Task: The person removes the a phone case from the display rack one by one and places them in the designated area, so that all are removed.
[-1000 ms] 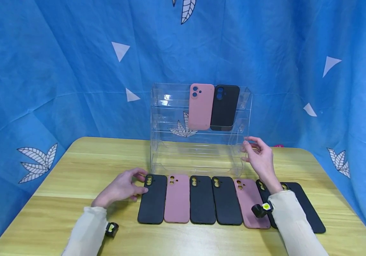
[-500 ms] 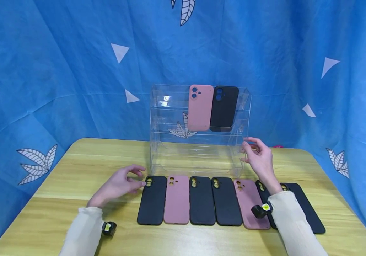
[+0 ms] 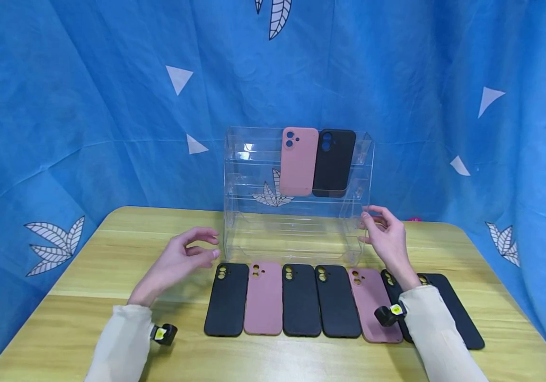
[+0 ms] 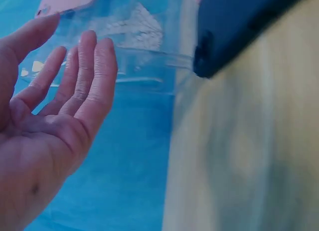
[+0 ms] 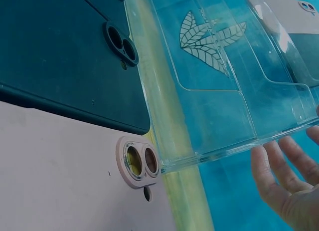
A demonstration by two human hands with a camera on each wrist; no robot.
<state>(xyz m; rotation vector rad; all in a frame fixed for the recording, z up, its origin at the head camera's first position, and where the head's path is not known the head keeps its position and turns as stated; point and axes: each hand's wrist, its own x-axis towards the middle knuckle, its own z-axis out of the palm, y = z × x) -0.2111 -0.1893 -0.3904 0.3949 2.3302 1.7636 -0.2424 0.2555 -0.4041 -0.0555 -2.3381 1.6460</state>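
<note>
A clear acrylic tiered display rack (image 3: 297, 233) stands at the middle of the table. My left hand (image 3: 175, 265) hovers just left of its lower corner, fingers spread from the thumb, holding nothing; in the left wrist view the palm (image 4: 45, 136) shows bare. The fingertips of my right hand (image 3: 387, 236) rest on the rack's right side panel, seen also in the right wrist view by its fingers (image 5: 271, 178). A pink phone case (image 3: 299, 162) and a black phone case (image 3: 334, 163) lean side by side on the upper tier.
Several black and pink phone cases lie in a row before the rack, from a black one (image 3: 227, 300) at the left to another black one (image 3: 459, 307) at the right. My right forearm (image 3: 437, 329) covers part of them. A blue curtain (image 3: 111, 106) hangs behind the table.
My left hand has left the leftmost black phone case and risen towards the rack's left side. My right hand has stayed at the rack's right side.
</note>
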